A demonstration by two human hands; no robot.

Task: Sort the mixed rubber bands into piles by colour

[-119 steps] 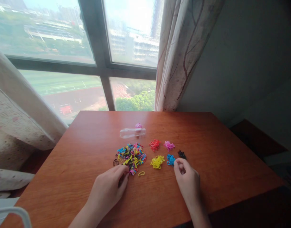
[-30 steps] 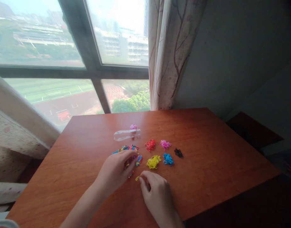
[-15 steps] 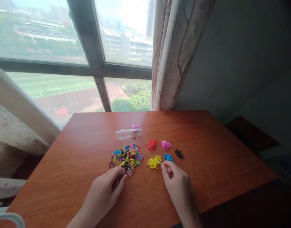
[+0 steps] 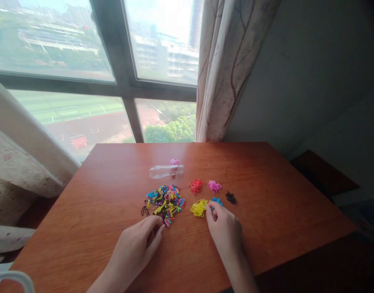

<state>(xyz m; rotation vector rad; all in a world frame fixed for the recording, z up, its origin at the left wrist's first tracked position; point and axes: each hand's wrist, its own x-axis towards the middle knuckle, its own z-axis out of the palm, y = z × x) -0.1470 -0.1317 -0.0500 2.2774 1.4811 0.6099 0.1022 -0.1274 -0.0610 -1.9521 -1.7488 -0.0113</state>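
A mixed heap of small coloured rubber bands [image 4: 165,202] lies in the middle of the wooden table [image 4: 266,211]. To its right sit small sorted piles: red [image 4: 195,186], pink [image 4: 214,186], yellow [image 4: 199,208], blue [image 4: 217,200] and black [image 4: 231,197]. My right hand [image 4: 224,230] has its fingers curled in a pinch, with the tips between the yellow and blue piles. My left hand [image 4: 137,248] rests just below the mixed heap, fingers curled under, tips touching its near edge. What either hand holds is hidden.
A clear plastic bottle [image 4: 166,171] lies on its side behind the heap, a pink cap [image 4: 174,161] beside it. Behind the table are a window and a patterned curtain [image 4: 229,69]. A lower dark surface [image 4: 324,175] stands to the right.
My right hand came from a loose yellow band near the table's front up to the yellow and blue piles. My left hand drew back from on top of the heap to its near edge.
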